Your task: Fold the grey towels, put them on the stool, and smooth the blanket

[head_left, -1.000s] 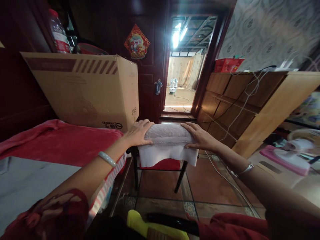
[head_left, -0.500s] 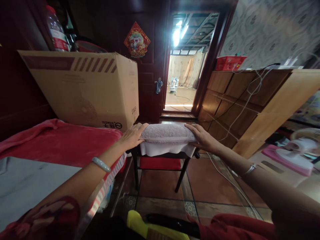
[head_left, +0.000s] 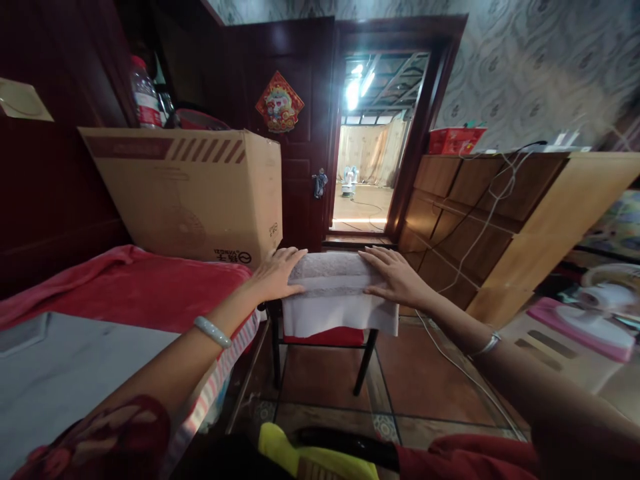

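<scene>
A folded grey towel [head_left: 330, 275] lies on a white cloth [head_left: 340, 315] that hangs over the front of a small black-legged stool [head_left: 365, 360] with a red seat. My left hand [head_left: 277, 272] rests flat on the towel's left end, fingers stretched out. My right hand [head_left: 393, 276] lies flat on its right end, fingers spread. Neither hand grips anything.
A large cardboard box [head_left: 195, 193] with a water bottle [head_left: 145, 100] behind it stands on a red blanket [head_left: 125, 287] at left. A wooden cabinet [head_left: 505, 213] with hanging cables is at right, a pink fan [head_left: 595, 307] beyond. An open doorway [head_left: 367, 167] lies ahead.
The white cloth's front edge, lifted half a second ago, hangs down again. Both hands have gone from the towel's sides back to lying flat on top. The view tilted slightly upward.
</scene>
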### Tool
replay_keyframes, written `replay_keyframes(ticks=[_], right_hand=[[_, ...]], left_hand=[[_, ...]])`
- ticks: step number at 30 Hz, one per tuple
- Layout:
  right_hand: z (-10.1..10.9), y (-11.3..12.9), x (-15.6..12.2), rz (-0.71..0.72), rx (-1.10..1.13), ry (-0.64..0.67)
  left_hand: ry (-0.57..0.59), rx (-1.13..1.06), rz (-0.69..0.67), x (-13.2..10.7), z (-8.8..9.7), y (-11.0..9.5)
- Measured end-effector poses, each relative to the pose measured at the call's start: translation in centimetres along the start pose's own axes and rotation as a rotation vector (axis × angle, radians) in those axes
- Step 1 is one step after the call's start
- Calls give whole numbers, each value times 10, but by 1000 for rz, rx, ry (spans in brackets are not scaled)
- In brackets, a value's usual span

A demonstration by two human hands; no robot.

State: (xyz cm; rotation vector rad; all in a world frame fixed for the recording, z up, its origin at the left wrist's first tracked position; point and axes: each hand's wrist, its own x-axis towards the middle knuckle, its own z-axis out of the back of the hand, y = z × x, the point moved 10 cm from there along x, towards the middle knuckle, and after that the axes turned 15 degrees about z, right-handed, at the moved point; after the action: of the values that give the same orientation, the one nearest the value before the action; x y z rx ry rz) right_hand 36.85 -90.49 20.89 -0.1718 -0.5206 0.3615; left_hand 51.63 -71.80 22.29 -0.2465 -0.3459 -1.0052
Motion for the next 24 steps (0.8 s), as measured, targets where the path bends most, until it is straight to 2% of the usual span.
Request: replay_keyframes(ticks=[4, 7, 9, 11, 16, 20, 24], right_hand=[[1, 10, 27, 22, -4, -22], [-10, 10, 35, 0, -23, 35], [-16, 10, 34, -36, -41, 50], [-16, 13, 31, -70, -79, 11], [-15, 25, 23, -129, -167, -104], [-16, 26, 21, -152, -198, -113], [-17, 25, 22, -123, -178, -58]], left_hand=[[-3, 19, 39, 13, 5, -19], [13, 44, 87, 19, -2, -23], [38, 51, 119, 19, -9, -20], [51, 53, 122, 19, -15, -18], [54, 42, 38, 22, -20, -17], [53, 56, 44, 25, -20, -16], [74, 44, 51, 20, -18, -17]])
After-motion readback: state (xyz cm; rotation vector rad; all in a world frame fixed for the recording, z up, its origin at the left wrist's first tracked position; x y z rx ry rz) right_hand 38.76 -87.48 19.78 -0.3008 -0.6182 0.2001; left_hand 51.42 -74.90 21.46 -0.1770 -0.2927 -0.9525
